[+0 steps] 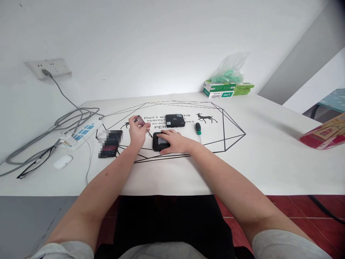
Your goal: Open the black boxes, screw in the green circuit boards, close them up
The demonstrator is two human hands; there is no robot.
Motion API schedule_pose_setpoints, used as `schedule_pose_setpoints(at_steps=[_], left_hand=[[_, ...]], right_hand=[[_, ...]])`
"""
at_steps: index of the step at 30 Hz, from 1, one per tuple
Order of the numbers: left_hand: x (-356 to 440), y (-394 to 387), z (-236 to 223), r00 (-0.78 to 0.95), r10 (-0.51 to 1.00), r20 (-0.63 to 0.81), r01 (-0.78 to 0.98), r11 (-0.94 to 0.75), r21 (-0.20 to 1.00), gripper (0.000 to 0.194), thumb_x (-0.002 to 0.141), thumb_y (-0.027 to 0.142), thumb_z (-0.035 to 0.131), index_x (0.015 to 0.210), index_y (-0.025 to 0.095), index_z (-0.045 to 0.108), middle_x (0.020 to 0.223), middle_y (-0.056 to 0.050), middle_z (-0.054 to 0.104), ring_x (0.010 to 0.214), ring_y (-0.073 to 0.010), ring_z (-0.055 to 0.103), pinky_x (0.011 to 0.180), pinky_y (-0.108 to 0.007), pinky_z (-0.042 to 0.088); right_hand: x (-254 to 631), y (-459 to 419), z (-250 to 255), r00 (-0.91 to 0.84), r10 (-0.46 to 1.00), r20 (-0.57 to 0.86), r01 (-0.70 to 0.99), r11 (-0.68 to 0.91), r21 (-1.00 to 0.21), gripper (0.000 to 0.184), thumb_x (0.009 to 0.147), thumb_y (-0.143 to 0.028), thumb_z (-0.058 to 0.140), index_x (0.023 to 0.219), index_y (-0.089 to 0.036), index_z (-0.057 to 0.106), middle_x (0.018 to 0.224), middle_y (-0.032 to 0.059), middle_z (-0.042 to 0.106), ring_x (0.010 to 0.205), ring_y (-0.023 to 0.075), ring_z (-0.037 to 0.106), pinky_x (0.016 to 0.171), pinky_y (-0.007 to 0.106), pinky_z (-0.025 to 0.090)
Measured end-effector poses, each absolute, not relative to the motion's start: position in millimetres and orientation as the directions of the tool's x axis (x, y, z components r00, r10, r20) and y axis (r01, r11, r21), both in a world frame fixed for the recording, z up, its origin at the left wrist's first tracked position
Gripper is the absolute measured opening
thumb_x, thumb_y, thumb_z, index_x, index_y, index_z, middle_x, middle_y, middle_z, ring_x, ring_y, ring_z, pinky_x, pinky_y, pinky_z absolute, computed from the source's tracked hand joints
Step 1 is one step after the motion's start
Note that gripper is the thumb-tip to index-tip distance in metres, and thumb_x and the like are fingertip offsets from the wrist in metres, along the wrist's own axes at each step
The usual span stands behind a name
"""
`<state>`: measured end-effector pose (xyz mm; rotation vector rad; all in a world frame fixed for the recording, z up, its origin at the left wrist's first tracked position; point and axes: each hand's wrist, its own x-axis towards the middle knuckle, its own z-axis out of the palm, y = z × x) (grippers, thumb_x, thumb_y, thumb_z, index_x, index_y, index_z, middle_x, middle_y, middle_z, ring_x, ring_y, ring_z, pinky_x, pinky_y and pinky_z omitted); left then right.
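Note:
My left hand is closed around a small screwdriver with a clear reddish handle, its shaft pointing down and right toward a small black box. My right hand lies flat on top of that box, fingers together, holding it on the white table. A second black box rests just behind it. A green-handled screwdriver lies to the right of my right hand, untouched.
A phone lies left of my left hand. Further left are a power strip with grey cables, glasses and a white earbud case. Green boxes stand at the back; a red carton at the right edge.

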<state>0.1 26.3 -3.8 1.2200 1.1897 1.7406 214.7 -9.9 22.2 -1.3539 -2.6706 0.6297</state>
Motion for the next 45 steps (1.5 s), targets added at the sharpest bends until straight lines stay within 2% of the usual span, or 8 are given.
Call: schedule_pose_setpoints(at_steps=[4, 12, 23, 26, 29, 34, 40, 45], left_hand=[[1.0, 25.1, -1.9, -0.333, 0.883, 0.332, -0.066, -0.373, 0.925, 0.076, 0.083, 0.025, 0.082, 0.149, 0.037, 0.045, 0.098, 0.002, 0.066, 0.086, -0.0184, 0.078, 0.083, -0.036, 0.068], [1.0, 27.8, -2.6, -0.346, 0.871, 0.350, -0.062, -0.393, 0.917, 0.061, 0.088, 0.025, 0.079, 0.140, 0.034, 0.049, 0.098, 0.003, 0.065, 0.080, -0.0162, 0.078, 0.085, -0.037, 0.069], [-2.7, 26.9, -0.7, -0.371, 0.853, 0.367, 0.129, -0.345, 0.930, 0.071, 0.091, 0.032, 0.084, 0.154, 0.034, 0.053, 0.101, 0.000, 0.069, 0.077, -0.0179, 0.077, 0.072, -0.030, 0.067], [-1.8, 23.3, 0.6, -0.302, 0.859, 0.414, 0.116, -0.397, 0.910, 0.067, 0.094, 0.033, 0.081, 0.156, 0.034, 0.055, 0.107, -0.003, 0.072, 0.088, -0.0192, 0.078, 0.078, -0.028, 0.066], [0.3, 17.8, 2.2, -0.236, 0.858, 0.456, 0.123, -0.439, 0.890, 0.067, 0.094, 0.024, 0.079, 0.157, 0.035, 0.056, 0.118, -0.006, 0.074, 0.095, -0.0195, 0.077, 0.089, -0.031, 0.065], [3.2, 15.0, 2.6, -0.186, 0.868, 0.460, 0.182, -0.430, 0.884, 0.071, 0.096, 0.022, 0.075, 0.160, 0.040, 0.052, 0.119, -0.005, 0.074, 0.087, -0.0191, 0.076, 0.094, -0.037, 0.066], [-5.3, 30.8, -1.7, -0.352, 0.893, 0.279, 0.096, -0.262, 0.960, 0.074, 0.094, 0.018, 0.077, 0.159, 0.039, 0.047, 0.129, -0.008, 0.068, 0.077, -0.0175, 0.077, 0.076, -0.035, 0.069], [-14.0, 40.4, -3.0, -0.397, 0.918, 0.006, -0.052, -0.029, 0.998, 0.069, 0.101, 0.010, 0.064, 0.159, 0.034, 0.034, 0.133, -0.010, 0.062, 0.073, -0.0113, 0.076, 0.078, -0.036, 0.070]], right_hand=[[215.2, -8.9, 20.9, -0.610, 0.786, -0.101, 0.748, 0.530, -0.401, 0.101, 0.083, -0.064, 0.079, 0.170, -0.029, 0.041, 0.184, 0.0153, 0.027, 0.168, 0.0480, 0.023, 0.131, 0.073, 0.029], [214.9, -10.2, 23.2, -0.611, 0.783, -0.116, 0.753, 0.530, -0.390, 0.102, 0.085, -0.064, 0.078, 0.171, -0.027, 0.039, 0.184, 0.0157, 0.025, 0.169, 0.0470, 0.021, 0.132, 0.072, 0.028], [214.5, -11.4, 24.4, -0.608, 0.786, -0.115, 0.755, 0.527, -0.390, 0.102, 0.084, -0.064, 0.078, 0.171, -0.029, 0.039, 0.184, 0.0150, 0.025, 0.169, 0.0469, 0.021, 0.132, 0.072, 0.028], [214.2, -12.3, 25.3, -0.606, 0.786, -0.124, 0.759, 0.524, -0.387, 0.102, 0.085, -0.064, 0.078, 0.172, -0.029, 0.038, 0.185, 0.0150, 0.024, 0.170, 0.0463, 0.020, 0.132, 0.072, 0.028], [214.3, -12.6, 25.4, -0.604, 0.788, -0.121, 0.759, 0.521, -0.391, 0.101, 0.085, -0.062, 0.078, 0.172, -0.028, 0.038, 0.185, 0.0149, 0.024, 0.170, 0.0463, 0.019, 0.132, 0.072, 0.028], [214.8, -11.7, 24.1, -0.612, 0.783, -0.112, 0.751, 0.531, -0.392, 0.101, 0.085, -0.063, 0.077, 0.171, -0.028, 0.039, 0.185, 0.0160, 0.025, 0.169, 0.0488, 0.020, 0.131, 0.075, 0.028], [215.0, -11.0, 22.2, -0.602, 0.788, -0.128, 0.764, 0.521, -0.382, 0.102, 0.085, -0.065, 0.077, 0.172, -0.029, 0.037, 0.185, 0.0149, 0.023, 0.171, 0.0458, 0.018, 0.134, 0.070, 0.026], [216.4, -11.0, 22.9, -0.611, 0.785, -0.104, 0.751, 0.533, -0.390, 0.101, 0.084, -0.065, 0.077, 0.171, -0.029, 0.039, 0.184, 0.0139, 0.028, 0.169, 0.0468, 0.021, 0.132, 0.070, 0.030]])
